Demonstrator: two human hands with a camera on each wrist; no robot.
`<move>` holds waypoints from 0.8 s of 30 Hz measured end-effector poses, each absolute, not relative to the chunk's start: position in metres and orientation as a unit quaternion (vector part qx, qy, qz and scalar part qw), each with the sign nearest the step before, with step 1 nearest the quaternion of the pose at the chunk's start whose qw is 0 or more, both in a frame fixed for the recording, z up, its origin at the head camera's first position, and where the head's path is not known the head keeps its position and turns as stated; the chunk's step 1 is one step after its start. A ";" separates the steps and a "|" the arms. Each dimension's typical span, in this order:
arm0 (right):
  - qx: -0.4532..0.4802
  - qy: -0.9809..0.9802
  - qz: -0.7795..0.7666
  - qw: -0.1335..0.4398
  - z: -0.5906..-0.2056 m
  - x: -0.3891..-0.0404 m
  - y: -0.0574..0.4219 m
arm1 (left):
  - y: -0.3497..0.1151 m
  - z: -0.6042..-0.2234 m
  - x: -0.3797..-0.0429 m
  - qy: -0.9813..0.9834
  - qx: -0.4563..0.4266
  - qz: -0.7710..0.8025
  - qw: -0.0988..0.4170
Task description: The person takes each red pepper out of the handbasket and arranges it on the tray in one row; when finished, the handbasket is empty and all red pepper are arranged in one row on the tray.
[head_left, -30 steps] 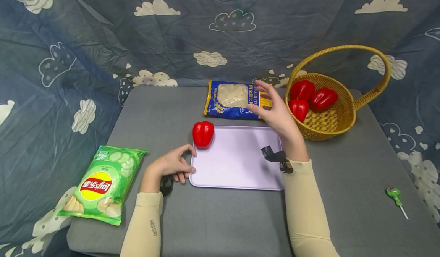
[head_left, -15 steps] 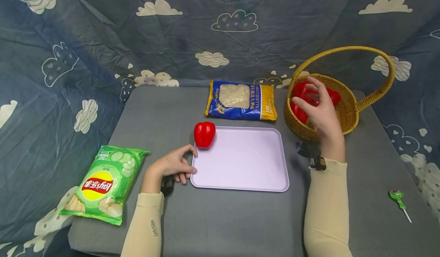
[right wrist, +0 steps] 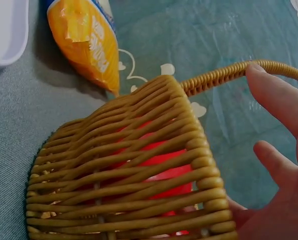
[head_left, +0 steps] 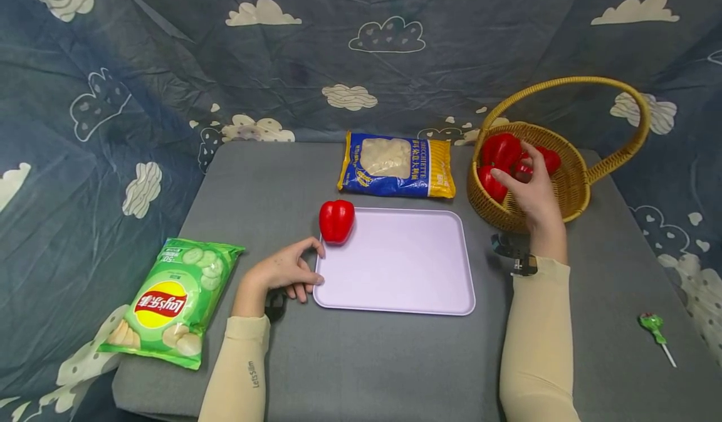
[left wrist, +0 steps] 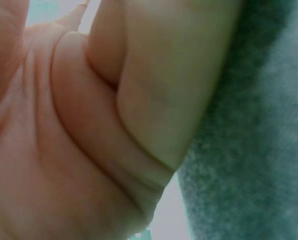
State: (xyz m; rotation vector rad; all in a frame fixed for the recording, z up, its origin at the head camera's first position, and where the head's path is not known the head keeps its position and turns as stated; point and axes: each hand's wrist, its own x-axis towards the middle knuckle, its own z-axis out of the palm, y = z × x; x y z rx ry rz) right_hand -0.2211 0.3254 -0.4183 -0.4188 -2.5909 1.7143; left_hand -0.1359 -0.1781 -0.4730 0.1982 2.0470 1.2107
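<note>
In the head view my left hand [head_left: 284, 266] rests at the left edge of a pale lilac tray [head_left: 403, 262]. Its thumb and forefinger touch the rim a little apart, and its other fingers lie lower beside the tray. A red bell pepper [head_left: 336, 222] sits on the tray's far left corner. My right hand [head_left: 536, 196] reaches into a wicker basket [head_left: 564, 205], its thumb and forefinger spread beside the red bell peppers. One pepper [head_left: 501, 150] lies at the back, another pepper [head_left: 492, 182] in front. A third pepper [head_left: 549, 158] is partly hidden behind the hand.
A blue and yellow pasta bag [head_left: 389, 162] lies behind the tray. At the left is a green chip bag [head_left: 163, 303]. A green lollipop [head_left: 653, 328] lies at the far right. The tall basket handle [head_left: 620, 152] arches up over the basket.
My right hand has moved rightward from over the pasta bag to the basket, then lowered in among the peppers. My left hand has stayed at the tray's edge.
</note>
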 end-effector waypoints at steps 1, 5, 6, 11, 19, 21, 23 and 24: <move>-0.135 -0.827 0.546 0.000 -0.419 -0.221 0.326 | -0.178 -0.473 -0.136 0.798 0.077 0.471 0.370; -0.140 -0.824 0.549 -0.015 -0.422 -0.220 0.329 | -0.177 -0.473 -0.136 0.798 0.077 0.468 0.371; -0.142 -0.824 0.549 -0.021 -0.422 -0.220 0.330 | -0.177 -0.473 -0.136 0.798 0.077 0.467 0.372; -0.152 -0.818 0.552 -0.046 -0.424 -0.222 0.332 | -0.177 -0.472 -0.136 0.800 0.077 0.467 0.370; -0.159 -0.814 0.552 -0.086 -0.426 -0.229 0.337 | -0.177 -0.472 -0.136 0.799 0.073 0.469 0.370; -0.159 -0.811 0.555 -0.094 -0.426 -0.230 0.337 | -0.177 -0.473 -0.136 0.799 0.073 0.469 0.370; -0.158 -0.810 0.556 -0.100 -0.426 -0.231 0.338 | -0.178 -0.474 -0.136 0.799 0.073 0.468 0.371; -0.158 -0.809 0.557 -0.103 -0.426 -0.231 0.338 | -0.178 -0.474 -0.136 0.799 0.073 0.468 0.371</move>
